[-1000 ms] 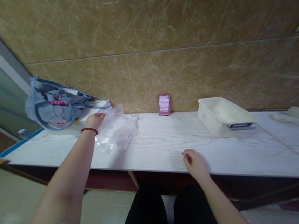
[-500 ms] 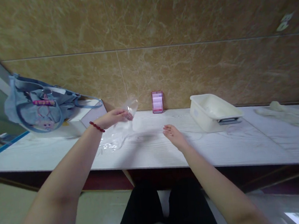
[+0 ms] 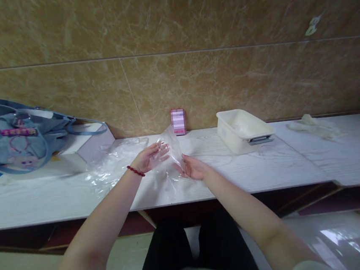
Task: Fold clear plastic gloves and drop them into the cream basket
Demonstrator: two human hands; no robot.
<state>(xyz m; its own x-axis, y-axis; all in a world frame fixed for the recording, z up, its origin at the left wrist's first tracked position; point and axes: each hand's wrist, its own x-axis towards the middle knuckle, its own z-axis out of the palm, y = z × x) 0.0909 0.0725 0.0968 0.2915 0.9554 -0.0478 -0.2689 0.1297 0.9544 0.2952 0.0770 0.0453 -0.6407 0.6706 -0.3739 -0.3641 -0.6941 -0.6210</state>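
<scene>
My left hand (image 3: pixel 150 158), with a red bead bracelet at the wrist, and my right hand (image 3: pixel 193 167) both hold a small clear plastic bag (image 3: pixel 169 151) upright above the white table (image 3: pixel 266 173). The left hand's fingers pinch the bag's left side and the right hand's fingers grip its lower right edge. A pile of more clear plastic bags (image 3: pixel 114 164) lies flat on the table just left of my left hand.
A blue denim bag (image 3: pixel 17 138) rests on a white box (image 3: pixel 85 146) at the far left. A small pink box (image 3: pixel 178 121) stands against the marble wall. A white plastic tub (image 3: pixel 243 129) sits to the right, and pale gloves (image 3: pixel 314 124) lie further right.
My left hand lifted one bag out of the pile and brought it to the middle. My right hand rose from the table edge and took hold of it. The view shifted right.
</scene>
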